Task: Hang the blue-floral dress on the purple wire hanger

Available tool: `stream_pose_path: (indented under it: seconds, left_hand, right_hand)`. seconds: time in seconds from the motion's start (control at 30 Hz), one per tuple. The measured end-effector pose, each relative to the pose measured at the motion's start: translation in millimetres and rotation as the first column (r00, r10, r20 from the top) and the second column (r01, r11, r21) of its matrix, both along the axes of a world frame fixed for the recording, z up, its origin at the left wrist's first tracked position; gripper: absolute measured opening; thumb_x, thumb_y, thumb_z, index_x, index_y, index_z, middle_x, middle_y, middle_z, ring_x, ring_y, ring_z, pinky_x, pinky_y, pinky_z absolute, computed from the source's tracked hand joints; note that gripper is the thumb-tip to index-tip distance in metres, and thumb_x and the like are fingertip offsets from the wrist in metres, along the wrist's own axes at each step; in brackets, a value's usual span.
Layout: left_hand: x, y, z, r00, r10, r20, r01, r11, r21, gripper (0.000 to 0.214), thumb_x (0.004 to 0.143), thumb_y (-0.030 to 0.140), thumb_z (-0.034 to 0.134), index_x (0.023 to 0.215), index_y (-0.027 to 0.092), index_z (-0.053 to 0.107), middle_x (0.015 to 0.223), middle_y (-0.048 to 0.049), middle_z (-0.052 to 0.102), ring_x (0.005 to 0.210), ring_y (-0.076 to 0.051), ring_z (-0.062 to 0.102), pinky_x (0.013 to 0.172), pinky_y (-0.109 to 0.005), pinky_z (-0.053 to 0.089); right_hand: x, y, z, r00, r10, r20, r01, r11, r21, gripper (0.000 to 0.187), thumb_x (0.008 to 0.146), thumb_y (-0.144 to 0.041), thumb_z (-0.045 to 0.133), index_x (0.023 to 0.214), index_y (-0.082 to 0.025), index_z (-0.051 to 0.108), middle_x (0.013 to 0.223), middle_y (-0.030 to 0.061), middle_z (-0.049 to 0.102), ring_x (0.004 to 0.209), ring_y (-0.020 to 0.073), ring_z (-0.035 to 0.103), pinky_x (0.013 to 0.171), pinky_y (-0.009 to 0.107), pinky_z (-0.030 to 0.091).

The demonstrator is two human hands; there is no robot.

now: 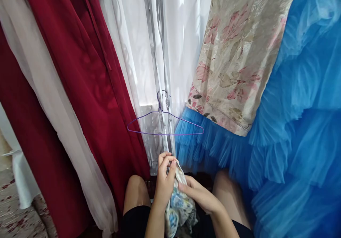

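Observation:
A light garment with a blue and yellow floral print [176, 209] hangs bunched between my two hands, above my lap. My left hand [165, 172] pinches its upper edge between thumb and fingers. Lower down on the right side, my right hand [195, 191] is closed on the same cloth, its fingers partly hidden behind it. What kind of garment it is does not show. Just beyond my hands, a bare purple wire hanger [166, 134] hangs by its hook in front of a metal pole.
Dark red garments [87, 74] and a pale sheer one [71, 131] hang at left. A floral cream garment [229, 60] and a ruffled blue tulle dress [298, 124] hang at right. White curtains [183, 35] and a metal pole [157, 46] stand behind the hanger.

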State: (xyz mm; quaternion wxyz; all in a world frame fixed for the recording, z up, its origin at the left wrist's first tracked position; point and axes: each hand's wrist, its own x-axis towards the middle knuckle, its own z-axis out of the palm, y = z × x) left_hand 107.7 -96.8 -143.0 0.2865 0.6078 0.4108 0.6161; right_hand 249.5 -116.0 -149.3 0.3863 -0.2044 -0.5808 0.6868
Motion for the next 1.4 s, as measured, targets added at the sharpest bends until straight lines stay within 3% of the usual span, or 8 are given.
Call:
stream_pose_path:
  seconds: [0.1, 0.2, 0.3, 0.5, 0.73, 0.9, 1.1, 1.4]
  left_hand:
    - [-12, -8, -12.9, 0.968, -0.241, 0.075, 0.251, 0.947, -0.199, 0.034, 0.096, 0.055, 0.053, 0.101, 0.022, 0.063, 0.118, -0.0082, 0.058, 0.100, -0.022, 0.057, 0.088, -0.033, 0.044]
    - [-23, -23, -38.4, 0.840, -0.527, 0.131, 0.523, 0.719, -0.457, 0.051, 0.088, 0.065, 0.060, 0.118, 0.023, 0.061, 0.107, -0.0059, 0.064, 0.093, -0.022, 0.058, 0.091, -0.035, 0.045]
    - [-33, -34, -64.8, 0.743, -0.662, -0.095, 0.448, 0.598, -0.664, 0.052, 0.069, 0.057, 0.081, 0.101, 0.017, 0.069, 0.093, -0.0038, 0.066, 0.091, -0.024, 0.058, 0.086, -0.033, 0.046]
    - [-54, -15, -43.7, 0.773, -0.479, -0.416, 0.249, 0.832, -0.495, 0.029, 0.082, 0.043, 0.070, 0.081, 0.014, 0.069, 0.079, 0.0008, 0.063, 0.078, -0.018, 0.054, 0.070, -0.025, 0.040]
    - [-80, -3, 49.0, 0.787, -0.259, -0.559, 0.175, 0.964, -0.199, 0.036, 0.088, 0.046, 0.067, 0.071, 0.015, 0.060, 0.071, 0.0021, 0.055, 0.070, -0.013, 0.045, 0.067, -0.024, 0.034]
    - [-136, 3, 67.4, 0.732, -0.320, -0.601, 0.151, 0.937, -0.315, 0.045, 0.087, 0.056, 0.063, 0.069, 0.015, 0.058, 0.067, 0.0022, 0.049, 0.064, -0.013, 0.042, 0.058, -0.024, 0.031]
    - [-225, 43, 65.1, 0.464, 0.014, -0.886, -0.114, 0.993, -0.044, 0.030, 0.086, 0.050, 0.064, 0.091, 0.022, 0.074, 0.098, -0.0054, 0.072, 0.100, -0.027, 0.060, 0.094, -0.035, 0.042]
    - [-249, 120, 144.5, 0.558, 0.314, -0.768, -0.286, 0.942, 0.178, 0.017, 0.069, 0.021, 0.061, 0.086, 0.020, 0.064, 0.100, -0.0071, 0.068, 0.100, -0.028, 0.058, 0.092, -0.039, 0.045]
  right_hand:
    - [11, -5, -4.7, 0.994, 0.077, 0.074, -0.075, 0.996, -0.038, 0.040, 0.076, -0.046, 0.082, 0.093, -0.011, 0.074, 0.078, 0.0041, 0.067, 0.070, 0.0153, 0.058, 0.068, 0.026, 0.045]
    - [34, -3, -1.8, 0.991, -0.057, 0.119, 0.058, 0.998, -0.010, 0.037, 0.074, -0.046, 0.082, 0.077, -0.011, 0.071, 0.068, 0.0019, 0.062, 0.060, 0.0114, 0.050, 0.058, 0.022, 0.039]
    - [72, 13, 14.8, 0.923, -0.358, 0.142, 0.344, 0.932, 0.117, 0.034, 0.067, -0.041, 0.082, 0.063, -0.013, 0.065, 0.056, -0.0013, 0.054, 0.051, 0.0093, 0.041, 0.050, 0.021, 0.031]
    - [124, 108, 90.0, 0.746, -0.652, 0.136, 0.618, 0.753, 0.225, 0.018, 0.057, -0.029, 0.073, 0.058, -0.016, 0.061, 0.055, -0.0008, 0.058, 0.052, 0.0129, 0.048, 0.050, 0.024, 0.037]
    - [70, 202, 149.3, 0.836, -0.466, 0.291, 0.451, 0.884, 0.120, 0.011, 0.067, -0.028, 0.067, 0.070, -0.018, 0.062, 0.062, 0.0039, 0.065, 0.056, 0.0181, 0.058, 0.053, 0.028, 0.047]
    - [35, 195, 153.2, 0.827, -0.313, 0.468, 0.264, 0.950, 0.170, 0.033, 0.072, -0.034, 0.080, 0.059, -0.019, 0.054, 0.048, -0.0012, 0.050, 0.043, 0.0110, 0.043, 0.042, 0.024, 0.035]
    - [42, 175, 154.9, 0.920, -0.106, 0.378, 0.029, 0.978, 0.204, 0.033, 0.075, -0.045, 0.083, 0.082, -0.017, 0.067, 0.073, 0.0007, 0.067, 0.060, 0.0114, 0.057, 0.055, 0.022, 0.046]
    - [41, 163, 168.8, 0.933, -0.034, 0.358, 0.007, 0.997, 0.077, 0.027, 0.075, -0.034, 0.083, 0.088, -0.013, 0.073, 0.089, 0.0089, 0.077, 0.082, 0.0193, 0.071, 0.073, 0.027, 0.057]
